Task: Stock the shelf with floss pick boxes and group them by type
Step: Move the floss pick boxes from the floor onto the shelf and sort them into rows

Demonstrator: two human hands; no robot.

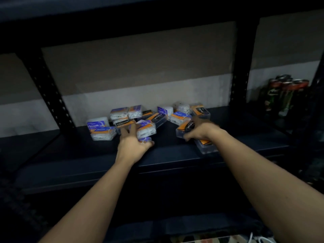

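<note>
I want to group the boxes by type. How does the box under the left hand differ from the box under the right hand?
The box under the left hand shows white picks and a purple-blue label; the box under the right hand looks dark, with a black and orange label reading Charcoal. The left hand grips its box from below; the right hand covers its box from above. Both are clear plastic boxes on the dark shelf.
</note>
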